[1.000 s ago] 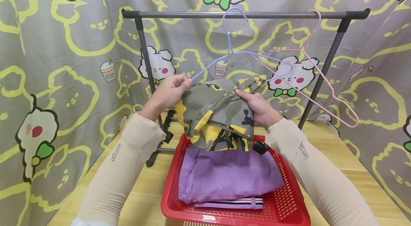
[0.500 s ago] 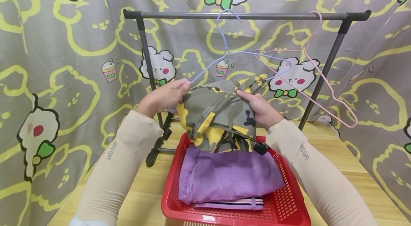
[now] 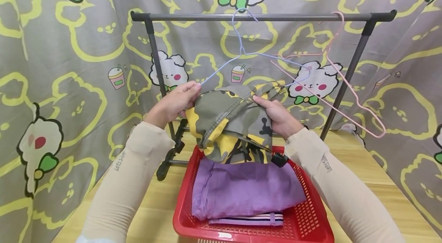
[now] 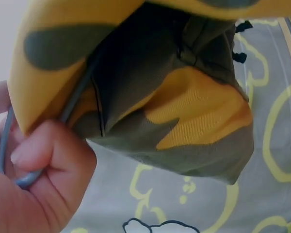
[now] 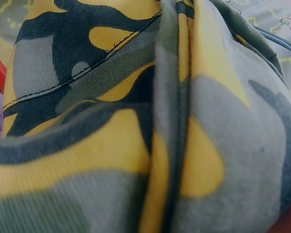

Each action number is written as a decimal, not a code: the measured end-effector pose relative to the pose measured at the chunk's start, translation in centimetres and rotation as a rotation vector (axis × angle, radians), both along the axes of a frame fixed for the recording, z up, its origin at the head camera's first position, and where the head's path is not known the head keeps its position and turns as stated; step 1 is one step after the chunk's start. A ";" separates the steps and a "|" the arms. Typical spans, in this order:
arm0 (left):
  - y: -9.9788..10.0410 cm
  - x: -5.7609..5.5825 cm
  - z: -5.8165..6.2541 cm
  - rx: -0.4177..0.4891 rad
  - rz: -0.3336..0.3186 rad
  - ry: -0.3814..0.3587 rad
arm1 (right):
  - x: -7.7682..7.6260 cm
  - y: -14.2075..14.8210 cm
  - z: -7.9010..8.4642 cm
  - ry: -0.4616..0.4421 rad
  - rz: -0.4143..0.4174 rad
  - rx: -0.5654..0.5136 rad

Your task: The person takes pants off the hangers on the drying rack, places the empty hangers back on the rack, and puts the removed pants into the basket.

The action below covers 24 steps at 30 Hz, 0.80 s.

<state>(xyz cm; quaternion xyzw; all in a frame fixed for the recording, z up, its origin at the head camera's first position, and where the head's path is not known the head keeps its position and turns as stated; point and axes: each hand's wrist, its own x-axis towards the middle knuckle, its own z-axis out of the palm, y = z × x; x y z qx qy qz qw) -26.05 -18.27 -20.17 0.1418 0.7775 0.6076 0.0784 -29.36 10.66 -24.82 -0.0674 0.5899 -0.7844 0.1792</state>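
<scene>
A blue wire hanger point(image 3: 221, 69) hangs by its hook from the rack's top bar. My left hand point(image 3: 174, 102) grips its left end; in the left wrist view the thumb curls over the hanger wire point(image 4: 77, 97), which runs into an opening of the cloth. A grey, yellow and black camouflage garment point(image 3: 238, 116) hangs bunched below the hanger, its exact kind unclear. My right hand point(image 3: 280, 116) pinches the garment, thumb on top and the other fingers mostly hidden. The hanger's right end shows above the garment. Camouflage cloth point(image 5: 208, 126) fills most of the right wrist view.
Beneath the garment stands a red basket point(image 3: 322, 216) with folded purple clothing point(image 3: 248, 189) and a striped piece point(image 3: 248, 219). A pink hanger point(image 3: 352, 86) hangs at the right on the dark metal rack point(image 3: 193, 17). A patterned curtain point(image 3: 86, 128) surrounds the wooden table point(image 3: 148, 204).
The blue hanger has shifted slightly left along the bar, with my left hand at its end. That hand's fingers have changed their grip. My right hand and the garment have barely moved.
</scene>
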 end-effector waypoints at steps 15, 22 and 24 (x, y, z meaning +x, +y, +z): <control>0.6 0.6 0.2 -0.264 0.119 0.121 | 0.0 -0.4 -0.1 -0.042 -0.005 -0.036; 0.7 0.6 0.3 -0.362 0.089 0.072 | 0.0 -0.2 -0.1 -0.044 0.010 -0.063; 0.6 0.6 0.4 -0.358 0.084 0.006 | 0.0 -0.1 -0.1 -0.033 0.014 -0.057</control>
